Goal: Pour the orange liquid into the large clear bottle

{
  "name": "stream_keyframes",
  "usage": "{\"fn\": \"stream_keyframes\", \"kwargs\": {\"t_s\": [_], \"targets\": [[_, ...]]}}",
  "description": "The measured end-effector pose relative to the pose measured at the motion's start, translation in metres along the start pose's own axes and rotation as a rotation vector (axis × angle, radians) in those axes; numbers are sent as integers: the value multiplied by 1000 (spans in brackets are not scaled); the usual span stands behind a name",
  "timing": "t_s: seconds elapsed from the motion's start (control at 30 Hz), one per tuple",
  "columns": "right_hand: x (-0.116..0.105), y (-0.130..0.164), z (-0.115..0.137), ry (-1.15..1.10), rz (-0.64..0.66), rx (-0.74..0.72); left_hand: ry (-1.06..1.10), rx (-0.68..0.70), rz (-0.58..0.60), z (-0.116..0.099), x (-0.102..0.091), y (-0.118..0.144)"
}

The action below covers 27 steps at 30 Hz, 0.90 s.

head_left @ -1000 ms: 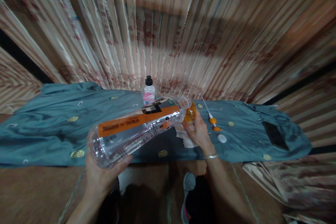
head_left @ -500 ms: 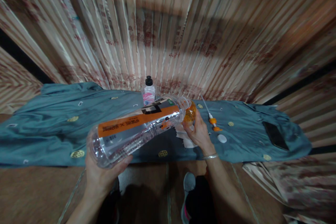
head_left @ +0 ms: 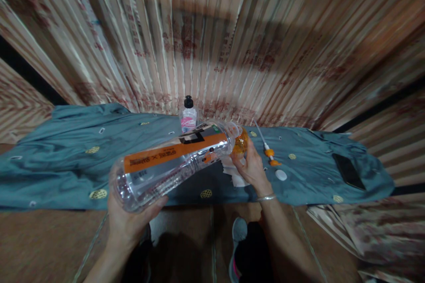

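Note:
My left hand (head_left: 131, 216) is wrapped round the base of a large clear plastic bottle (head_left: 179, 163) with an orange and silver label. The bottle lies tilted, its base low at the left and its neck higher at the right. At its neck is a smaller bottle of amber liquid (head_left: 240, 143), gripped by my right hand (head_left: 250, 163). Whether the two mouths touch is hard to make out. Below my right hand lies a white tissue (head_left: 237, 179). An orange pump head with a tube (head_left: 270, 155) and a white round cap (head_left: 281, 175) rest to the right.
A clear bottle with a black cap and pink label (head_left: 188, 117) stands behind the large bottle. A black phone (head_left: 348, 170) lies at the right on the blue-green cloth (head_left: 59, 154). Striped curtain (head_left: 206, 44) hangs behind.

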State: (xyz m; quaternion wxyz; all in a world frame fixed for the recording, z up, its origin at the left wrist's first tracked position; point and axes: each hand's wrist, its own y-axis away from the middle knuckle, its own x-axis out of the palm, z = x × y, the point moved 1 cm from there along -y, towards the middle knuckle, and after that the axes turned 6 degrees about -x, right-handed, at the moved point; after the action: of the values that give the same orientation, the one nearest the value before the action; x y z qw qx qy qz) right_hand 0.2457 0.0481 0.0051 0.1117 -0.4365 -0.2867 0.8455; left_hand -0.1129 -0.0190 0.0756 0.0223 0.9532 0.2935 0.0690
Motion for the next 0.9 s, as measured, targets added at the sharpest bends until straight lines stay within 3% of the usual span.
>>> {"fn": "stream_keyframes", "kwargs": {"t_s": [0.6,0.77,0.9], "targets": [[-2,-1,0,-10,15,-15,-43,-35,75,11,-11,-7],[-2,-1,2,-9,8,3,-104,45,154,25,-21,-16],[-3,-1,1,-12,6,10,-108,97,127,21,-20,-14]]}}
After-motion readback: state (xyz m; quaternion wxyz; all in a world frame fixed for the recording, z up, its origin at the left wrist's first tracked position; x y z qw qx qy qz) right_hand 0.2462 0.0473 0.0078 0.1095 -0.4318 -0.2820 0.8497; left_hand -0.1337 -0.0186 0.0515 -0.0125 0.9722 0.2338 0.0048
